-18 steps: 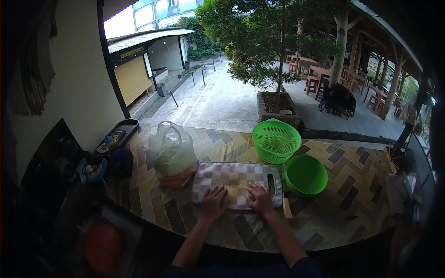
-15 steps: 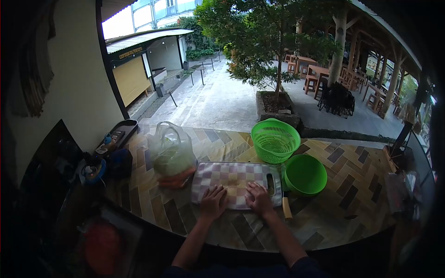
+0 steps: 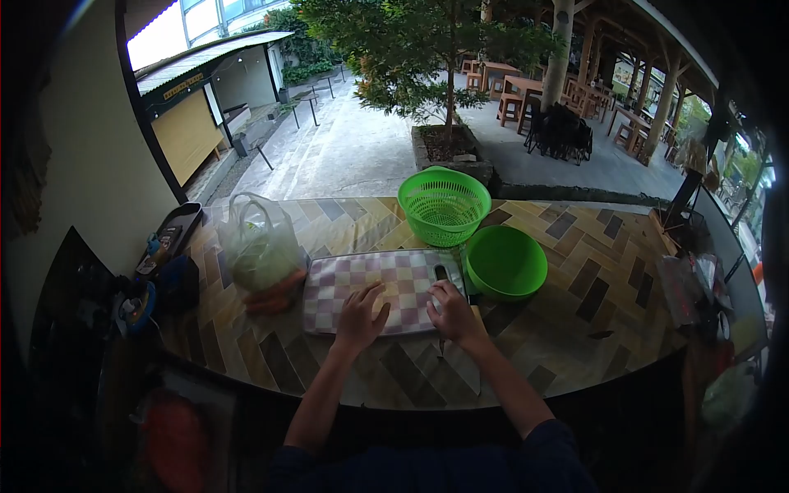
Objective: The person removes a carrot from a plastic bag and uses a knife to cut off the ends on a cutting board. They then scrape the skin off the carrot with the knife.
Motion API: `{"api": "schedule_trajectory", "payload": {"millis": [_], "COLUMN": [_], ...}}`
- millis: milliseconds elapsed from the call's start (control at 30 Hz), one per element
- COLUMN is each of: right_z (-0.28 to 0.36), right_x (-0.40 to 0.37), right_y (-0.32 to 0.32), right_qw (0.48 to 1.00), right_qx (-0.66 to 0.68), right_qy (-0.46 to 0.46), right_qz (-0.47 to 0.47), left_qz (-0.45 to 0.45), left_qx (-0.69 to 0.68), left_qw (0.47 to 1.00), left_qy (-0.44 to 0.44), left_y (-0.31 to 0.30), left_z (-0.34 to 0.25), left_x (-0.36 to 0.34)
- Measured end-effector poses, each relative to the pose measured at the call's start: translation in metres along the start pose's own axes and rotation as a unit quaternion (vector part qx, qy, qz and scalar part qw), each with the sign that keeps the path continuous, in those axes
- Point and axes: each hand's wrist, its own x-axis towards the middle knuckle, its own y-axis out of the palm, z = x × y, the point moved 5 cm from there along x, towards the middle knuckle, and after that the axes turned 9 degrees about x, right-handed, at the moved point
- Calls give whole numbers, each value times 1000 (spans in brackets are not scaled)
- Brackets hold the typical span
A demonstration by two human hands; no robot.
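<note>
A chopping board (image 3: 329,287) with a pink and white checked pattern lies on the table before me. My left hand (image 3: 360,319) is over its front left part, fingers stretched and thumb apart, holding nothing. At the board's right end, close to its handle slot, my right hand (image 3: 452,314) has curled fingers. A thin dark piece shows just below that hand; I cannot make out what the fingers hold. The light handle of a knife (image 3: 476,313) shows beside the right wrist, partly hidden by it. A green bowl (image 3: 507,263) stands just right of the board.
Behind the bowl is a green colander (image 3: 445,209). A clear plastic bag (image 3: 261,246) with pale green contents stands left of the board, with carrots (image 3: 275,297) at its base. A dark tray (image 3: 170,238) sits at the far left, and plastic packages (image 3: 686,287) lie at the right.
The view has shifted, so everything sits further left and higher. My hands have lifted from lying flat on the board; the right fingers have curled in near its right end.
</note>
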Motion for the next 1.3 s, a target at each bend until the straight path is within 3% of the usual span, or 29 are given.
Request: {"api": "schedule_trajectory", "payload": {"millis": [67, 167, 200, 433, 533, 700, 933, 1033, 1133, 1300], "right_z": [-2, -3, -10, -23, -37, -41, -45, -52, -49, -19], "right_x": [-9, -25, -32, -58, -60, -61, -73, -80, -90, -119], "right_y": [-16, -36, -38, -44, -40, -44, -55, -65, -70, -75], "right_qw": [999, 983, 979, 965, 966, 971, 972, 965, 974, 983], "right_qx": [-42, -126, -143, -155, -109, -83, -95, -64, -45, -23], "right_qy": [25, 134, 149, 208, 232, 220, 207, 248, 206, 163], "right_qz": [-21, -5, 1, 48, 44, -48, -57, -50, -85, -80], "left_qz": [13, 35, 76, 130, 123, 104, 88, 112, 139, 74], "left_qx": [-46, -63, -51, -10, -95, -237, -176, -189, -180, -90], "left_qw": [998, 993, 991, 982, 982, 966, 971, 968, 967, 979], "left_qy": [27, 95, 101, 139, 107, 8, 138, 125, 116, 168], "left_y": [9, 41, 51, 96, 101, 98, 115, 124, 128, 97], "left_z": [-28, -59, -66, -85, -86, -96, -129, -138, -141, -129], "left_x": [12, 19, 20, 19, 23, 44, 74, 77, 81, 69]}}
